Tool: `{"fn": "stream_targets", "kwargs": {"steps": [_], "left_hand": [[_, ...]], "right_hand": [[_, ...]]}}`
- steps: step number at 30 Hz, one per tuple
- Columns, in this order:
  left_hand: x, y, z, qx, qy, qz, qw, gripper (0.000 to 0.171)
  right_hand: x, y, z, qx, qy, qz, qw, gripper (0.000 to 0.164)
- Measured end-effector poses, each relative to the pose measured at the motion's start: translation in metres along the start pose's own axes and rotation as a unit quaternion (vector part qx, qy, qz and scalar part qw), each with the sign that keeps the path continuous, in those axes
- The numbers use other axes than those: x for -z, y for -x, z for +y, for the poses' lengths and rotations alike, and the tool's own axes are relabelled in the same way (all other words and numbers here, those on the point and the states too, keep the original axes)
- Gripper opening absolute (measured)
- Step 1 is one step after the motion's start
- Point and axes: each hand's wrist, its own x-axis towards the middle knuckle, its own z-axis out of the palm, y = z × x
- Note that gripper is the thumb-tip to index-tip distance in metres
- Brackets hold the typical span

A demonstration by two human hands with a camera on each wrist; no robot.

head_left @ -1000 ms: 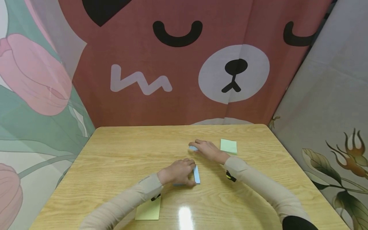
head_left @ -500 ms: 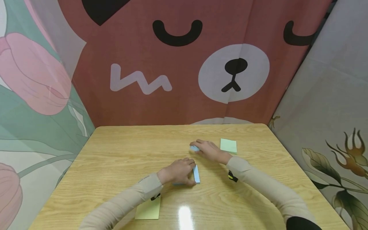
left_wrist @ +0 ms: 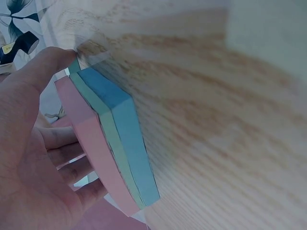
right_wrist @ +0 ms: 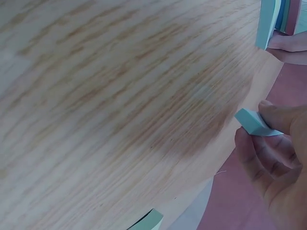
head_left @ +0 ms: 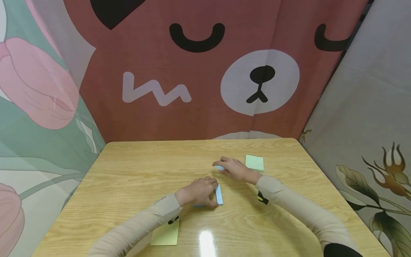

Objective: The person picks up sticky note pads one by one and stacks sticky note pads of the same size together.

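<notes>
My left hand [head_left: 200, 192] holds a stack of sticky note pads near the middle of the table, thumb at one end and fingers along the far side. Pink, green and blue layers of this stack [left_wrist: 110, 143] show in the left wrist view. The head view shows a pale blue face [head_left: 219, 195] of it beside my thumb; the hand hides most of the rest. Farther back, my right hand [head_left: 236, 169] pinches a small light blue sticky note pad [right_wrist: 256, 123] between thumb and fingers, close over the table.
A pale green sticky note pad [head_left: 254, 162] lies at the back right, just beyond my right hand. A yellow pad [head_left: 165, 235] lies near the front, partly under my left wrist. Patterned cloths hang behind and beside the wooden table [head_left: 135, 171].
My right hand has shifted slightly to the right with the light blue pad, which has turned a little. My left hand stays in place on the stack.
</notes>
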Motion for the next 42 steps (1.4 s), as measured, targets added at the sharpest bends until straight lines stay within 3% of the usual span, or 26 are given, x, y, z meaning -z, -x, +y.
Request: {"fn": "stream_targets", "kwargs": {"steps": [9,13,18,27,42], "left_hand": [[-0.003,0.000,0.000,-0.002,-0.002,0.005,1.0000,0.073],[-0.003,0.000,-0.001,-0.004,-0.004,0.006,1.0000,0.072],[-0.001,0.001,0.000,-0.009,-0.005,0.011,0.9999,0.071],[-0.003,0.000,0.000,-0.003,-0.001,0.010,0.9999,0.073],[-0.005,0.002,-0.001,-0.010,0.002,0.012,0.9999,0.078]], "right_hand": [[0.002,0.004,0.003,0.001,-0.043,0.002,0.999,0.042],[0.002,0.006,0.003,0.004,-0.054,0.005,0.998,0.035],[0.002,0.008,0.002,0.012,-0.052,0.006,0.999,0.026],[0.002,0.009,-0.001,-0.012,-0.053,0.002,0.999,0.027],[0.003,0.017,-0.011,-0.004,-0.038,0.006,0.999,0.025]]}}
